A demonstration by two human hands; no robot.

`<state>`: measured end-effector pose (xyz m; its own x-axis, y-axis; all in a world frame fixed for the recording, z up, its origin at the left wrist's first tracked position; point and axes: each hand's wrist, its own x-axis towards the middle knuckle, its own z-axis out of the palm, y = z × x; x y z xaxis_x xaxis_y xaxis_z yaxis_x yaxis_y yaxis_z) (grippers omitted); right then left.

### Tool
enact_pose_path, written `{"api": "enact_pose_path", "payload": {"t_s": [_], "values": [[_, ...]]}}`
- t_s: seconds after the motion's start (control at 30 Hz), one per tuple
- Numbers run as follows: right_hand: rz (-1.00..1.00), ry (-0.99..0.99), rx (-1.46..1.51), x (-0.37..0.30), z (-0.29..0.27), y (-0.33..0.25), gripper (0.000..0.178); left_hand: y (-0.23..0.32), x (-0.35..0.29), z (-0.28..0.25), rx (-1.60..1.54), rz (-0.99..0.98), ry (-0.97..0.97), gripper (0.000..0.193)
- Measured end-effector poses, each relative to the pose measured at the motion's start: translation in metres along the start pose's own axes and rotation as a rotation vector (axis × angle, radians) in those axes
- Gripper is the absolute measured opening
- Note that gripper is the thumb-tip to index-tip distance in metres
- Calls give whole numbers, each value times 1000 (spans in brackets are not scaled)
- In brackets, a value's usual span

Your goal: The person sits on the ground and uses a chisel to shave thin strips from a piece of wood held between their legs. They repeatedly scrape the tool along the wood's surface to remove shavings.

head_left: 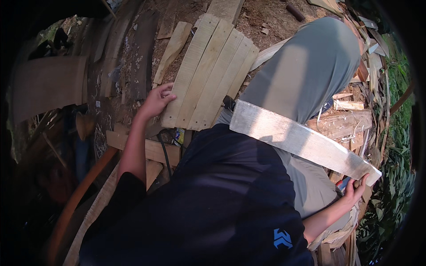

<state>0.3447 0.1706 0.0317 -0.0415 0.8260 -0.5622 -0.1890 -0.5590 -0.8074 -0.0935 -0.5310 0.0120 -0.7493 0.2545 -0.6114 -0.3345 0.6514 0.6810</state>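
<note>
R hand (354, 189): fingers round plank (293, 135) end. L hand (156, 101): half-curled at slatted panel (213, 73), hold unclear. Plank prob. stiff, light; grip edges.

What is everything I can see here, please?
Panel: one, pale tan slats, upper centre
Plank: one, whitish, across the lap
Boards: several, brown, upper left
Sheet: one, brown, far left
Bar: one, orange-brown, lower left
Cable: one, black, left of centre
Cylinder: one, dark brown, top
Scraps: many, tan, right
Plants: many, green, right edge
Trousers: one pair, grey, centre-right
Shirt: one, black, lower centre
Left hand: one, bare, panel's left edge
Right hand: one, bare, plank's right end
</note>
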Motion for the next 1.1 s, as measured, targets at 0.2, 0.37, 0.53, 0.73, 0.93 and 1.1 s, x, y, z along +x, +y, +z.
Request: {"api": "enact_pose_path", "payload": {"t_s": [0.2, 0.37, 0.53, 0.73, 0.93, 1.1], "values": [[-23, 14, -7, -18, 20, 9, 43, -61, 28, 14, 176, 68, 227, 52], [-10, 30, -22, -19, 10, 8, 36, -22, 86, 19, 97, 201, 387, 44], [-14, 39, -27, -29, 21, 12, 36, 5, 138, 32, 180, 158, 387, 43], [-26, 177, 42, -58, 57, 10, 29, 30, 121, 60, 330, 110, 593, 55], [-22, 112, -33, -46, 40, 8, 23, 25, 97, 69, 340, 255, 725, 59], [-40, 86, -48, -37, 29, 7, 38, 9, 73, 51, 226, 229, 760, 59]]}}
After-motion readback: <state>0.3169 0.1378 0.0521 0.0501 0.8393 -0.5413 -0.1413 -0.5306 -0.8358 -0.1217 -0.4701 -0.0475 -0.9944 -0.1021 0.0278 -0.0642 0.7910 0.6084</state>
